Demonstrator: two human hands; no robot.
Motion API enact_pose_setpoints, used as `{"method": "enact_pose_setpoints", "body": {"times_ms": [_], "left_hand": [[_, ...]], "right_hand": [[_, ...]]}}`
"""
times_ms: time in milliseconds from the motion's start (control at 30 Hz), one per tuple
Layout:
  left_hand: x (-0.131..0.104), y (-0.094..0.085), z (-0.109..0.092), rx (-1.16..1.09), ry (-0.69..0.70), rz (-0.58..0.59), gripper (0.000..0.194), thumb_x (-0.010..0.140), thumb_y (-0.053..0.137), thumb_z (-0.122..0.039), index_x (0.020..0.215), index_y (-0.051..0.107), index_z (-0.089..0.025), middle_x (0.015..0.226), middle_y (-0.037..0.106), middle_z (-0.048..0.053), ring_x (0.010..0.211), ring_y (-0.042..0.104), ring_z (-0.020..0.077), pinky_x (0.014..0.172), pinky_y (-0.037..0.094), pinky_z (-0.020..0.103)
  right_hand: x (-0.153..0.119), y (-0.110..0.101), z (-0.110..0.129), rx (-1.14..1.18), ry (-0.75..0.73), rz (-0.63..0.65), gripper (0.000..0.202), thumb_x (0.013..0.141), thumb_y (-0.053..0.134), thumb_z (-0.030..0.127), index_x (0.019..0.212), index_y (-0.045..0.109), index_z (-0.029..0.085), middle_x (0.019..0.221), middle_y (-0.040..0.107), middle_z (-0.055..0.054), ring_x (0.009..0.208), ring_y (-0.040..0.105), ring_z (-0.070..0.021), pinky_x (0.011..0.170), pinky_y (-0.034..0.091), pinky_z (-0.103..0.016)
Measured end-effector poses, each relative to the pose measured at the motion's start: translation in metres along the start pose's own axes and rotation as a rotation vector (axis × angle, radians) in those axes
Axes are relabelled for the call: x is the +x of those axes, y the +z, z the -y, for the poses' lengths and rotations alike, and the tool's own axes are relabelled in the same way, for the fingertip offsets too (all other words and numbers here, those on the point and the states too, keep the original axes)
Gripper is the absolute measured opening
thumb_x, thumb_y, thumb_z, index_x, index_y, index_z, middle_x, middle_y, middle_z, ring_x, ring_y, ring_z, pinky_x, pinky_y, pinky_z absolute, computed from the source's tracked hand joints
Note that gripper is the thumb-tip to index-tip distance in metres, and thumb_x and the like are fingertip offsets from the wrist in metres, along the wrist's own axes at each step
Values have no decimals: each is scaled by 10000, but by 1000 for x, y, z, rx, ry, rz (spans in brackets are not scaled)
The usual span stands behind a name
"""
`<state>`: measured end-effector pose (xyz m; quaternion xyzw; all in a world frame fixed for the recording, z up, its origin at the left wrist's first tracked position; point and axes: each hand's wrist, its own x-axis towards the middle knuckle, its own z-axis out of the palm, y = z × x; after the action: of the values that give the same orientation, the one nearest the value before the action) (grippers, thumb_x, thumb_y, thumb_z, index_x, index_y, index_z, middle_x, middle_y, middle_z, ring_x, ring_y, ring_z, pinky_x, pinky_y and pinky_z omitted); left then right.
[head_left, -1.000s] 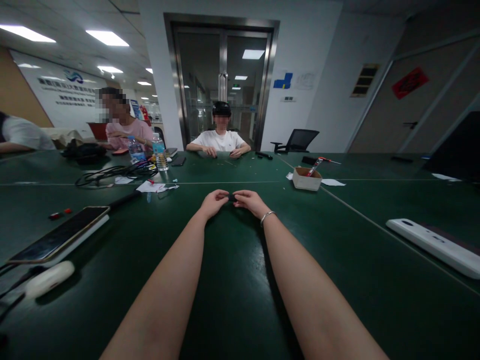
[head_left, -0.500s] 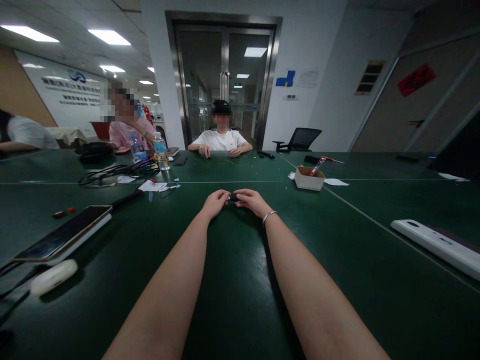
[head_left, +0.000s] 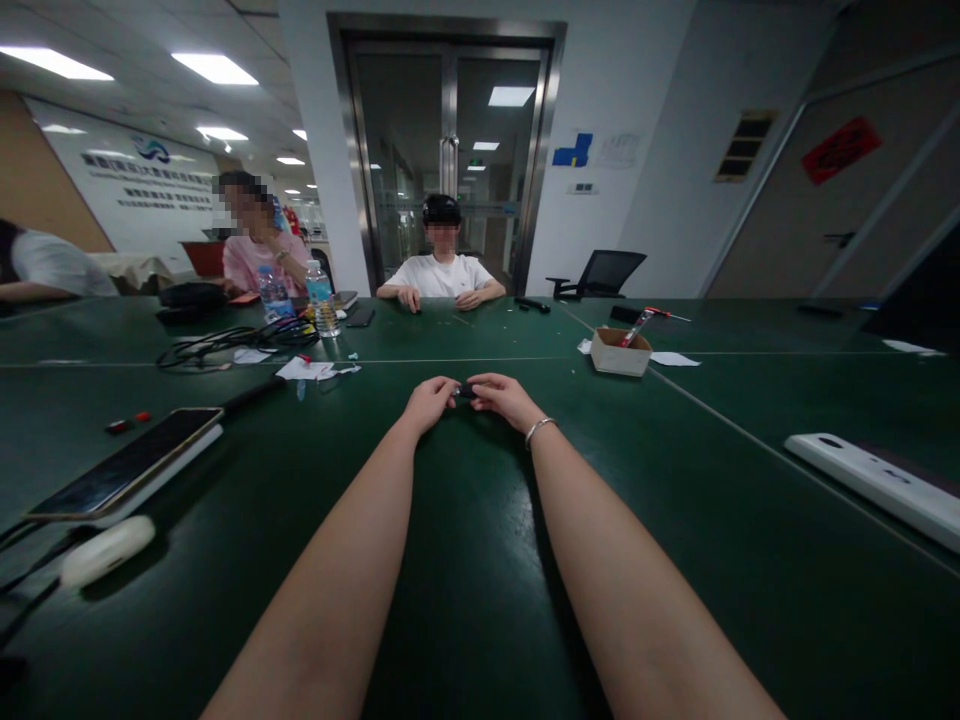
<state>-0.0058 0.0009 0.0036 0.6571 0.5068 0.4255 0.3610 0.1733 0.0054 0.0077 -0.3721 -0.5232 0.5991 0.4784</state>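
Note:
Over the dark green table (head_left: 480, 520), both of my hands meet at a small black object with a silvery end (head_left: 466, 391), too small to name surely. My left hand (head_left: 431, 403) pinches its silvery left end between thumb and fingers. On the black right end, the thumb and fingertips of my right hand (head_left: 506, 399) are closed. A silver bracelet (head_left: 540, 430) circles my right wrist. My fingers hide part of the small object.
To the left lie a phone (head_left: 131, 462) on a white block, a white rounded case (head_left: 109, 552) and tangled black cables (head_left: 232, 345). Two bottles stand behind. A small open box (head_left: 621, 355) and a white device (head_left: 874, 485) are at right. Another person (head_left: 442, 275) sits opposite.
The view has shifted very slightly. Both hands keep their grip on the small black object, with no clear movement.

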Motion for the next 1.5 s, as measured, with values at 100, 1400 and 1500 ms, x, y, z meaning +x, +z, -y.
{"method": "enact_pose_setpoints", "body": {"times_ms": [100,1400,1500], "left_hand": [[-1,-1,-1,-5,-9,-5,302,802,519,-297,1015,688,-165,730,649,32,665,566,139,625,431,253],[-2,-7,-3,-219,48,-42,401,604,767,-240,986,689,-148,771,668,34,743,615,151,819,483,339],[-2,-7,-2,-244,55,-37,407,579,776,-243,965,694,-144,759,661,28,723,605,143,813,475,336]], "right_hand": [[0,-1,0,-7,-8,10,148,799,658,26,903,685,128,666,682,-16,544,648,-83,545,570,-169],[-2,5,7,-129,-12,-11,359,795,606,123,1117,486,226,701,611,59,375,532,-57,348,422,-150],[-2,5,8,-174,19,-37,257,836,583,217,1074,486,208,674,600,50,367,525,-65,332,409,-154]]}}
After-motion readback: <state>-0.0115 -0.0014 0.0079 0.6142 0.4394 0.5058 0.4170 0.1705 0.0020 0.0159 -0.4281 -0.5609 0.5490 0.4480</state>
